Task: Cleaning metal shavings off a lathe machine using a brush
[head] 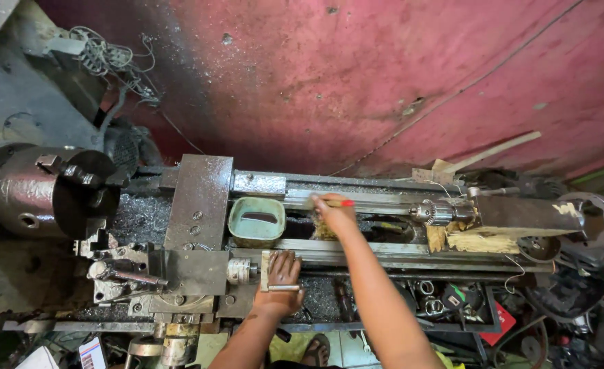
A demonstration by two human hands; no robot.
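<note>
The lathe bed (356,254) is oily grey metal, the chuck (56,193) dark glossy steel, the tin (256,222) dull green, the wall (384,75) rough red

On the lathe bed (356,254), the tin (256,221) sits mid-frame, chuck (56,191) far left, drill chuck (433,212) and tailstock (527,213) right.

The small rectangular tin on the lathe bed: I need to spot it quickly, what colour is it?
Pale green tin, dark liquid inside; head view.
</note>
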